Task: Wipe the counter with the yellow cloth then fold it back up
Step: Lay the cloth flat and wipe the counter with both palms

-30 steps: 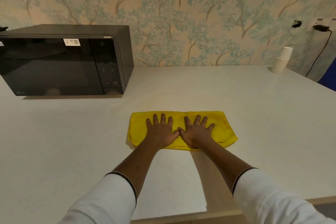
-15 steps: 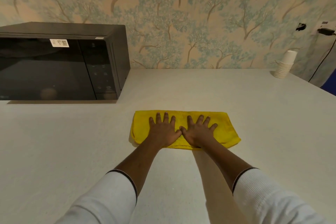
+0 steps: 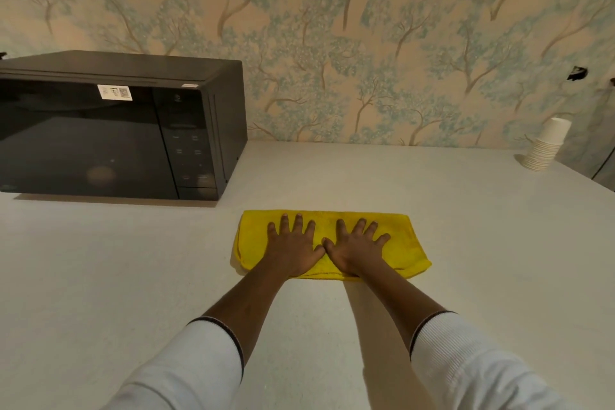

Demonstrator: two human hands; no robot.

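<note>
The yellow cloth (image 3: 404,243) lies folded into a long rectangle on the white counter (image 3: 482,226), a little ahead of me and just right of the microwave's front corner. My left hand (image 3: 294,250) presses flat on the cloth's left half, fingers spread. Beside it, my right hand (image 3: 354,251) rests flat on the middle of the cloth, thumbs touching. Neither hand grips the fabric. The cloth's two ends stick out past both hands.
A black microwave (image 3: 109,130) stands at the back left against the wallpapered wall, its front close to the cloth's far left corner. A stack of white paper cups (image 3: 547,148) sits at the back right near the counter's right edge.
Both hands have slid the cloth a little away from me, closer to the microwave's front line. The view has tilted up, so the counter's near edge is out of sight.
</note>
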